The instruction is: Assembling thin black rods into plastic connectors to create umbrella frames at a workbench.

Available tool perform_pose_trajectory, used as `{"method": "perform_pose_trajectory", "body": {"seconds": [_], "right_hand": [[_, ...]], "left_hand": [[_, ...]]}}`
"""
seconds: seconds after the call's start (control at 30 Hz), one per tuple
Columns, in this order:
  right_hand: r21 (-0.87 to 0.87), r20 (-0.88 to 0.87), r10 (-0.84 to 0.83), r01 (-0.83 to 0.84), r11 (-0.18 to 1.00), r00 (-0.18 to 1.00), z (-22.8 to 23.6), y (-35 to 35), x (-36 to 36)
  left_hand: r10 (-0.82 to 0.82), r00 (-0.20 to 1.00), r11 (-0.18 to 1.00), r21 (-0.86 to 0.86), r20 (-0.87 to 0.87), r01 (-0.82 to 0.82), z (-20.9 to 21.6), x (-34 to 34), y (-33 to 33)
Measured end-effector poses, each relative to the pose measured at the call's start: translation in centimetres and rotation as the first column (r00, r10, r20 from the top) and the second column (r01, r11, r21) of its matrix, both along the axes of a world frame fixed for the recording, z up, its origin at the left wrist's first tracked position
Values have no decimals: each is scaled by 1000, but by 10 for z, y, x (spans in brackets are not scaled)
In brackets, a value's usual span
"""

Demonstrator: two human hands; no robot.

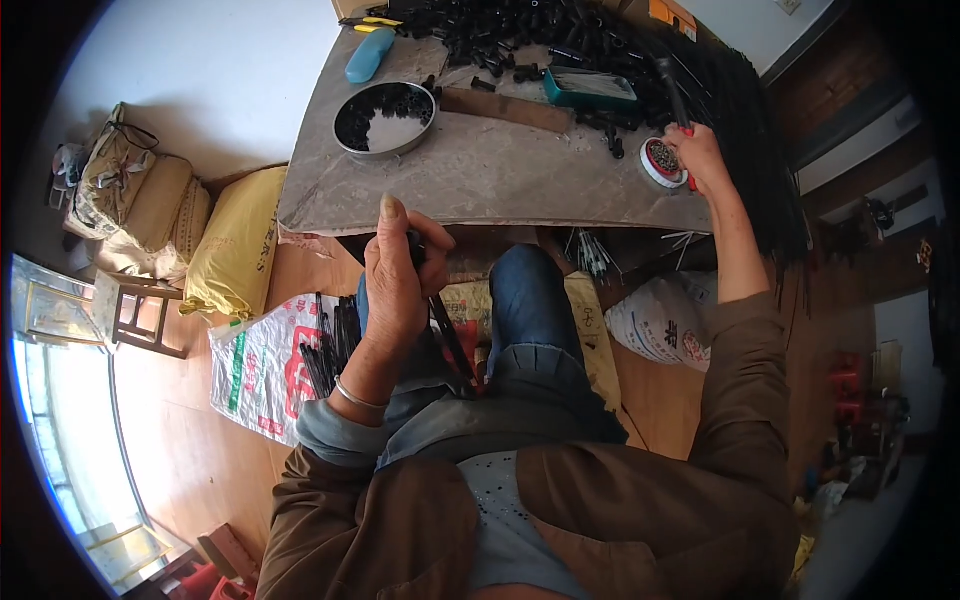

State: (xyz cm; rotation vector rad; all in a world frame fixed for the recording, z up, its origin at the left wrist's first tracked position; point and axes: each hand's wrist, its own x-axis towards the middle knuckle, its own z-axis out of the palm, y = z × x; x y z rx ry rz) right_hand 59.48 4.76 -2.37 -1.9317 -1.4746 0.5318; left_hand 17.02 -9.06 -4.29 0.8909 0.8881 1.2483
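Note:
My left hand [397, 275] is closed around a thin black rod [450, 335] that slants down toward my lap, thumb raised, just below the near edge of the grey table [480, 180]. Over at the right edge of the table, my right hand [700, 155] grips a tool with a black shaft and red handle [676, 100]. It rests beside a small round red-rimmed tin [661, 162] of tiny parts. A long bundle of black rods [760, 130] lies along the table's right side.
A round metal pan [385, 118] with small black pieces sits at the table's left. A heap of black parts [520, 35], a green tray [590, 88], a wooden block [505, 108] and a blue case [369, 54] lie farther back. Sacks [235, 245], a stool [140, 315] and more rods [330, 350] are on the floor.

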Motion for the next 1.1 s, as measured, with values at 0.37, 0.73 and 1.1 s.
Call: {"method": "perform_pose_trajectory", "body": {"seconds": [0.37, 0.73, 1.1], "right_hand": [[105, -994, 107, -551, 828, -29, -7, -83, -222], [47, -934, 186, -413, 910, 304, -26, -134, -341], [72, -883, 260, -435, 898, 390, -28, -143, -350]], "left_hand": [[112, 987, 987, 100, 117, -124, -17, 4, -16], [429, 885, 902, -37, 180, -429, -17, -8, -30], [381, 888, 923, -49, 256, -382, -21, -17, -32]]}}
